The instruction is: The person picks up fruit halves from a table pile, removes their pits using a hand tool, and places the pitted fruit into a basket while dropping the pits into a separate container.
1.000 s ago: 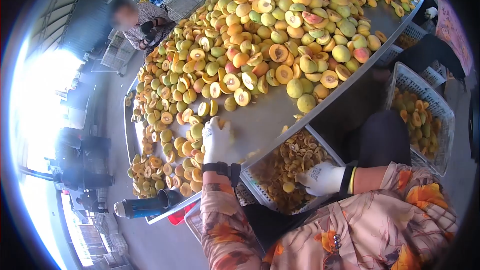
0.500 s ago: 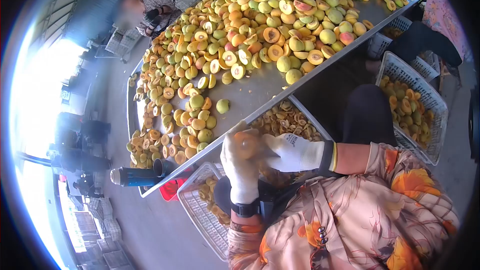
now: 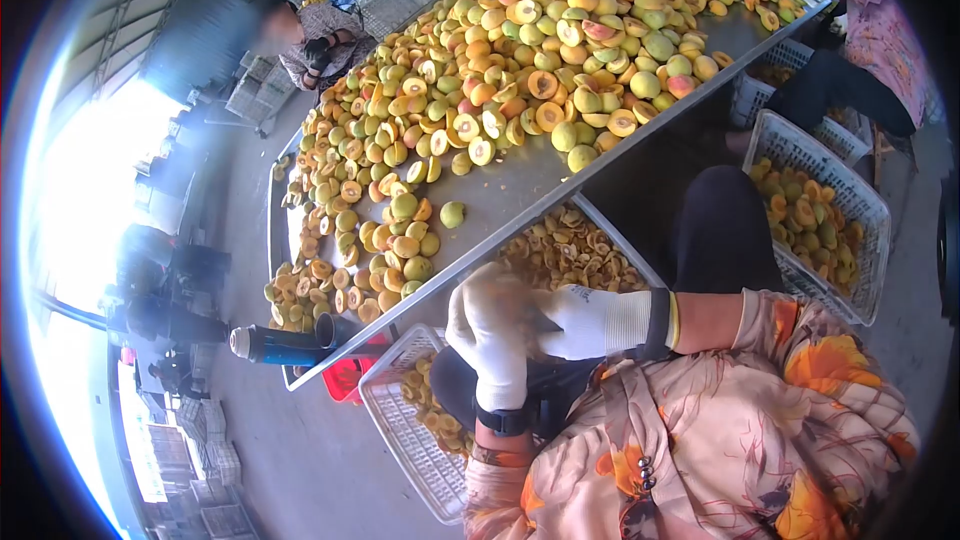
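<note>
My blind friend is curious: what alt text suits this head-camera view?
A white-gloved left hand and right hand are close together, blurred, at the edge of a metal table heaped with fruit, much of it halved. Whether they hold anything is unclear. Plastic crates of fruit stand nearby, and other people are around the table.

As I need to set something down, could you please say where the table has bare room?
There's bare metal between the fruit pile, the left fruit cluster and the near rim, though one fruit lies there. A smaller patch borders the rim farther right. Pile and cluster are crowded.
</note>
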The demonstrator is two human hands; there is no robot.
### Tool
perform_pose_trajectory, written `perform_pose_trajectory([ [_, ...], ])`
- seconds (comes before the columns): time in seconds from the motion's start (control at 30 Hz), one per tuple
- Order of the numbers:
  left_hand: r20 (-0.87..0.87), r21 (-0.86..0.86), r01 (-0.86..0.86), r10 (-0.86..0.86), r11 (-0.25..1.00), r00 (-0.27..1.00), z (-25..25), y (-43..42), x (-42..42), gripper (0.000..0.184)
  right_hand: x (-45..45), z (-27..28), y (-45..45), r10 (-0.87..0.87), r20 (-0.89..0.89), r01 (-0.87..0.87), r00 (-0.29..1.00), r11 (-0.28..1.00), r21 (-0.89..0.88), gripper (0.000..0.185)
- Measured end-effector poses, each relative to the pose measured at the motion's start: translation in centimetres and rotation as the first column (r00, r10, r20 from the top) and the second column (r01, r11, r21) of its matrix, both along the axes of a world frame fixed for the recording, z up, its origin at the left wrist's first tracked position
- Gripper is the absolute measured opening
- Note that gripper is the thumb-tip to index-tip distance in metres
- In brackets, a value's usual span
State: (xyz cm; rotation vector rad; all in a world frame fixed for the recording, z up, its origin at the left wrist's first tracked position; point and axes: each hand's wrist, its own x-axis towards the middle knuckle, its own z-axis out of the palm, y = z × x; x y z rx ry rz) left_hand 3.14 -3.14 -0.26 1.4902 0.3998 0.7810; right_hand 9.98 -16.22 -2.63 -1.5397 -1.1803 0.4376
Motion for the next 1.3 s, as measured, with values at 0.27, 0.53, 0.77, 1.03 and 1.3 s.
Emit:
perform_pose_trajectory([
  [0.27,-0.005,0.047,0.074,-0.074,0.996,0.997,0.9,0.5,0.5,0.042,1.9,-0.1,0.1,0.263,-0.272,-0.297,0.926,0.95,-0.093,0.021],
  [0.53,0.033,0.143,0.056,-0.062,0.988,0.998,-1.6,1.2,2.5,0.044,4.3,-1.2,0.2,0.299,-0.379,-0.376,0.876,0.915,-0.146,0.023],
  [0.77,0.019,-0.193,0.011,-0.007,0.981,1.0,-1.0,0.2,3.0,0.053,3.6,-2.8,1.7,0.24,-0.246,-0.21,0.939,0.968,0.141,0.031],
  [1.03,-0.006,0.133,0.061,-0.06,0.989,0.998,-1.2,1.2,2.5,0.058,4.6,-2.5,1.4,0.298,-0.024,-0.292,0.954,0.948,0.129,0.018],
  [1.3,-0.008,0.042,0.19,-0.189,0.981,0.982,-1.4,0.5,4.0,0.06,5.8,-1.9,0.2,0.406,-0.672,-0.601,0.619,0.796,-0.072,0.016],
])
